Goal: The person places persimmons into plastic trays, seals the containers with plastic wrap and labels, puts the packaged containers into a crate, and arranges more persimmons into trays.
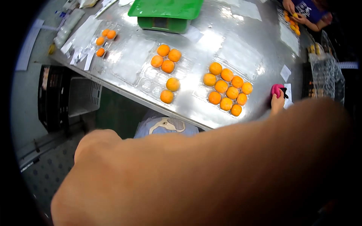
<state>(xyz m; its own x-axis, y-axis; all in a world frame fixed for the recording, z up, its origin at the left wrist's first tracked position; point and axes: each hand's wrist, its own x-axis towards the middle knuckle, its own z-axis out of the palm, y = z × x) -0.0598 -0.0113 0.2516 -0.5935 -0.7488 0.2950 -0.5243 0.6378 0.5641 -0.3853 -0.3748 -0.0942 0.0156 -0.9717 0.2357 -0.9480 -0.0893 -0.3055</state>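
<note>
Right of the larger cluster of oranges (pixel 232 92), your right hand (pixel 278 101) touches the pink object (pixel 276 89); I can't tell how firmly it's closed. Nearer you than that cluster, a blurred arm (pixel 188 169) crosses; your left hand's state I can't tell.

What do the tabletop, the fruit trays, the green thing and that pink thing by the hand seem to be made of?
Tabletop: metal, perhaps stainless steel; silvery grey with bright glare.
Fruit trays: clear, glossy plastic, it seems; the metal shows through unfilled hollows.
Green thing: likely moulded plastic; solid colour, soft sheen.
Pink thing: possibly plastic, but too small to tell.
</note>
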